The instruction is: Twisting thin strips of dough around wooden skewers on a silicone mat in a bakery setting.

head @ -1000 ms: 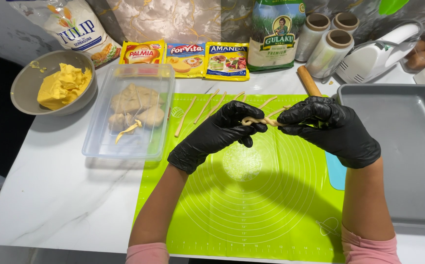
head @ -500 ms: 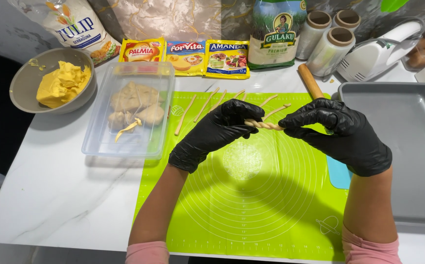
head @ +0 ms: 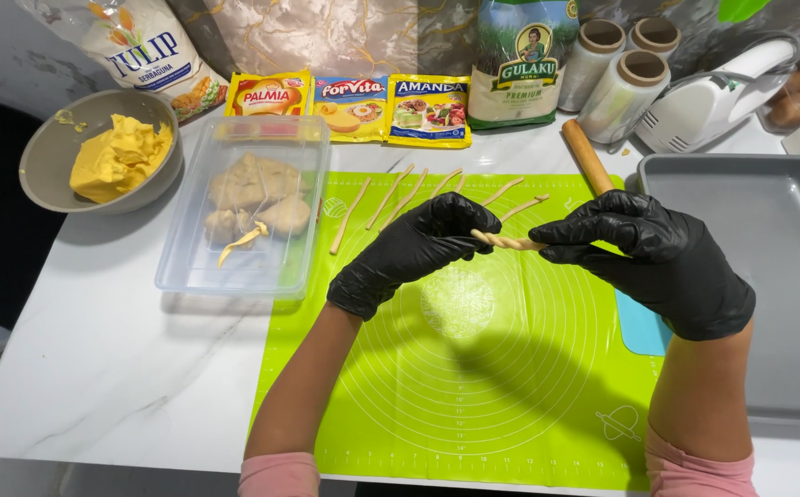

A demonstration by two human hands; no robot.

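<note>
Both my hands wear black gloves and hold one thin twisted dough rope (head: 509, 242) level above the green silicone mat (head: 474, 377). My left hand (head: 414, 250) pinches its left end. My right hand (head: 650, 255) pinches its right end. Several straight dough sticks (head: 391, 198) lie in a row on the far part of the mat, just beyond my fingers. A clear plastic tub (head: 245, 216) with lumps of dough stands to the left of the mat.
A grey bowl (head: 55, 156) of yellow butter sits far left. A grey baking tray (head: 768, 276) lies at right, a wooden rolling pin (head: 587, 156) beside it. Packets, a flour bag, film rolls, a hand mixer (head: 708, 101) and eggs line the back wall.
The dough in my hands went from a bunched loop to a stretched, twisted rope. My hands have drawn apart and sit a little lower over the mat.
</note>
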